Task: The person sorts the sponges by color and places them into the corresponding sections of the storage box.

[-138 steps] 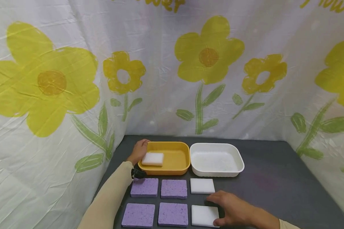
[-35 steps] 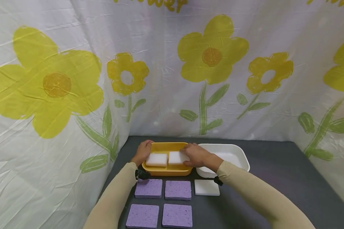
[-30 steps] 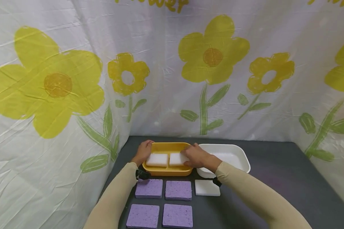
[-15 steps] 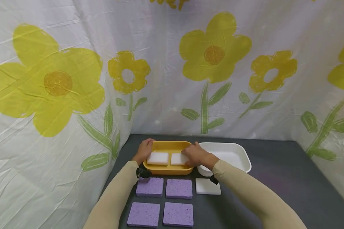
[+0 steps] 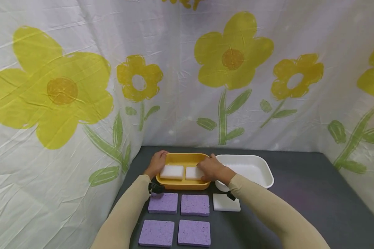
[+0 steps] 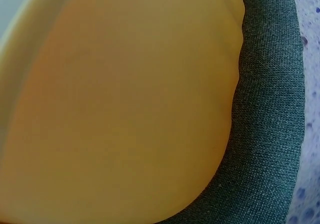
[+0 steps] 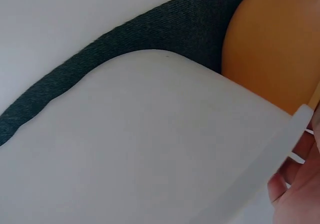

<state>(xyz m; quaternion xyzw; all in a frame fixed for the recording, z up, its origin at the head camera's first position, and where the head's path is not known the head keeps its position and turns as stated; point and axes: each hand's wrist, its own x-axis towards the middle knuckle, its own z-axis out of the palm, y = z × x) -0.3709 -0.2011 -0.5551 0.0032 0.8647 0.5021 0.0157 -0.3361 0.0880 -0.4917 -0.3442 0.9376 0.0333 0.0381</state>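
Before flowered curtain [image 5: 177,114]—dark cloth [image 5: 299,193]; left grip [image 5: 156,163] clamps yellow tray [image 5: 187,159]; right grip [image 5: 211,168] pinches sponge [image 5: 192,173]

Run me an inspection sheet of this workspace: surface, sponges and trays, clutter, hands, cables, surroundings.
Surface: dark gray tabletop.
Sponges and trays: yellow tray holds two white sponges side by side; white tray stands at its right; four purple sponges lie two by two in front, another white sponge right of their far row.
Clutter: nothing seen.
Hands: left hand grips the yellow tray's left end; right hand grips the right sponge inside.
Cables: nothing seen.
Surroundings: white flower-print curtain.
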